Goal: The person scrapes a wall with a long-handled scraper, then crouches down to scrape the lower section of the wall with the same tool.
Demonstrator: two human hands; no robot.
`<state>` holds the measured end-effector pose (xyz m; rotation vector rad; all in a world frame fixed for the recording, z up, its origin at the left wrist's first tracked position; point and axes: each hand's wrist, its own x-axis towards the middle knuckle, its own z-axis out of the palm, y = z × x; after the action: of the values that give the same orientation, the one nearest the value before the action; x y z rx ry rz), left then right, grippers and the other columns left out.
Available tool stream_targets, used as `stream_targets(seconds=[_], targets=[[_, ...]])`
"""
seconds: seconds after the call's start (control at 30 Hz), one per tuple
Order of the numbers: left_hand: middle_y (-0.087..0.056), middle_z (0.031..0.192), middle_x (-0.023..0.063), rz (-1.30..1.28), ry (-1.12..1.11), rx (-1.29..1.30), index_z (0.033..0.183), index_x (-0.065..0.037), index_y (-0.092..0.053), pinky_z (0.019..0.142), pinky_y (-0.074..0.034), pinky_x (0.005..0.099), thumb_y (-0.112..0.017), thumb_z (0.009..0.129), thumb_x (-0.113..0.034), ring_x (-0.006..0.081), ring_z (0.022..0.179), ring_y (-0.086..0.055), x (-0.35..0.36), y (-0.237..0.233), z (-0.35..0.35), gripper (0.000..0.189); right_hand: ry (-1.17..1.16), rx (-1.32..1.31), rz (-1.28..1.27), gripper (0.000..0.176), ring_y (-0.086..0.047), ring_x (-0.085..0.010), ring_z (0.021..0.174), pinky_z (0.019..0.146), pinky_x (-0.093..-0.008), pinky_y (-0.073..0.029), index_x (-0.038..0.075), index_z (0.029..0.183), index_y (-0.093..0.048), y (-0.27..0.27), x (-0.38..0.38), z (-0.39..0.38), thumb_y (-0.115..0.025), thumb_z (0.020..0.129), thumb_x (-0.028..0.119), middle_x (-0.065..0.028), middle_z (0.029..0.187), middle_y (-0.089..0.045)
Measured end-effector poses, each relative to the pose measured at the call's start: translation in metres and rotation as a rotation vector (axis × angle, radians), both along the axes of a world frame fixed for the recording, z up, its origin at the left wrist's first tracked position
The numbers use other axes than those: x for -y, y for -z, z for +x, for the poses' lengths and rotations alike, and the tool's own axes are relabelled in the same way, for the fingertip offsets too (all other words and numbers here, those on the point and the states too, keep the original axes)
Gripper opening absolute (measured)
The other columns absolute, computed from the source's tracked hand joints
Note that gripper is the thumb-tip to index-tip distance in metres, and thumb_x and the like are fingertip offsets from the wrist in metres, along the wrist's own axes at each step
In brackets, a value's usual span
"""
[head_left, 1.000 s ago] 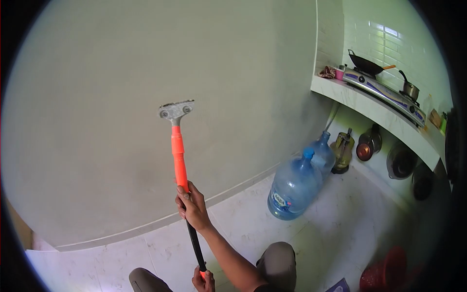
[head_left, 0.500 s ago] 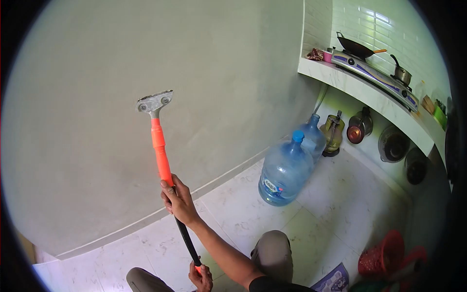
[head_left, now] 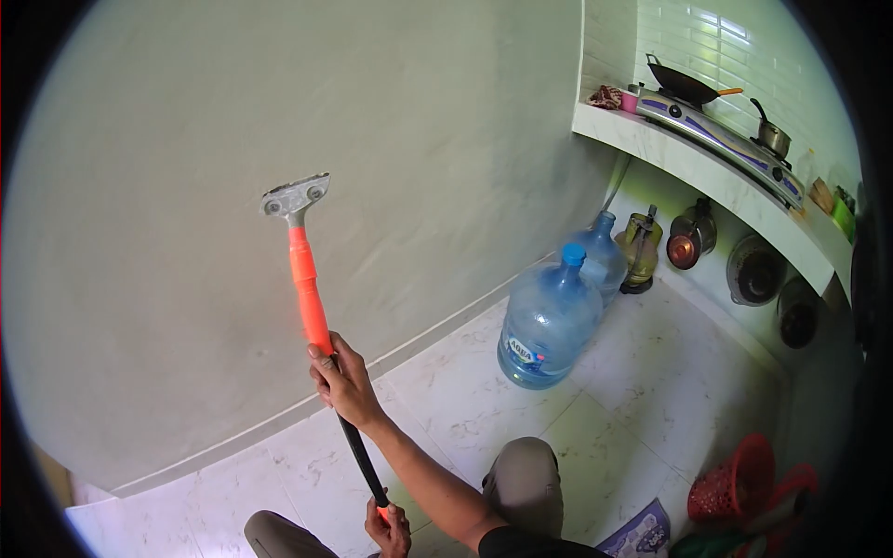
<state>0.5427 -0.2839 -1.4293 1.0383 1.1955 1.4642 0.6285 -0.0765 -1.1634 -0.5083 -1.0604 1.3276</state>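
A long-handled scraper (head_left: 299, 244) with a grey metal head, orange upper shaft and black lower shaft rests its blade against the pale grey wall (head_left: 186, 112). My right hand (head_left: 344, 381) grips the shaft where orange meets black, arm stretched forward. My left hand (head_left: 388, 526) holds the handle's bottom end near my knees, at the lower edge of the view. I am crouched on the white tiled floor (head_left: 446, 409).
Two blue water jugs (head_left: 549, 321) stand by the wall's corner. A counter (head_left: 707, 177) at the right carries a gas stove with a wok (head_left: 684, 86) and a small pot. Pots and a kettle sit under it. Red baskets (head_left: 735, 479) lie at the lower right.
The scraper head has shifted left and slightly up in the view over the second as my head turned. Both hands keep the same grip; in the last half second almost nothing moves.
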Motion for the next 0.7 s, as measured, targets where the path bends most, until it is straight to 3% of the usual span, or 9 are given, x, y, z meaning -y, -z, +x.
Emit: stream_targets(seconds=[0.17, 0.27, 0.37, 0.7], targets=[[-0.051, 0.071, -0.0067, -0.010, 0.006, 0.031, 0.138, -0.006, -0.056, 0.046, -0.034, 0.0199, -0.062, 0.103, -0.022, 0.0031, 0.053, -0.043, 0.000, -0.005, 0.001, 0.039, -0.005, 0.003, -0.002, 0.033, -0.040, -0.0022, 0.056, 0.048, -0.0213, -0.035, 0.006, 0.122, -0.054, 0.001, -0.001, 0.000, -0.056, 0.108, 0.036, 0.0049, 0.070, -0.045], [-0.051, 0.063, -0.0018, 0.035, 0.015, 0.024, 0.133, 0.005, -0.056, 0.048, -0.039, 0.0222, -0.062, 0.104, -0.024, 0.0047, 0.054, -0.047, 0.000, -0.037, 0.008, 0.041, 0.006, -0.006, -0.005, 0.030, -0.040, -0.0023, 0.056, 0.048, -0.0213, -0.035, 0.006, 0.118, -0.054, 0.001, -0.002, 0.001, -0.056, 0.108, 0.034, 0.0049, 0.069, -0.045], [-0.047, 0.063, -0.0037, 0.045, 0.030, 0.001, 0.129, 0.001, -0.052, 0.040, -0.033, 0.0201, -0.057, 0.107, -0.026, 0.0035, 0.047, -0.043, -0.002, -0.035, 0.010, 0.036, 0.005, -0.001, -0.001, 0.029, -0.041, -0.0024, 0.056, 0.048, -0.0214, -0.035, 0.006, 0.115, -0.054, 0.004, -0.005, -0.001, -0.057, 0.107, 0.034, 0.0049, 0.069, -0.045], [-0.048, 0.066, -0.0047, 0.014, 0.048, 0.030, 0.133, 0.002, -0.052, 0.045, -0.033, 0.0193, -0.057, 0.107, -0.023, 0.0023, 0.051, -0.044, 0.000, -0.045, 0.009, 0.037, -0.009, -0.031, 0.008, 0.028, -0.040, -0.0024, 0.056, 0.048, -0.0211, -0.035, 0.007, 0.115, -0.054, 0.003, -0.005, -0.001, -0.057, 0.107, 0.034, 0.0050, 0.071, -0.044]])
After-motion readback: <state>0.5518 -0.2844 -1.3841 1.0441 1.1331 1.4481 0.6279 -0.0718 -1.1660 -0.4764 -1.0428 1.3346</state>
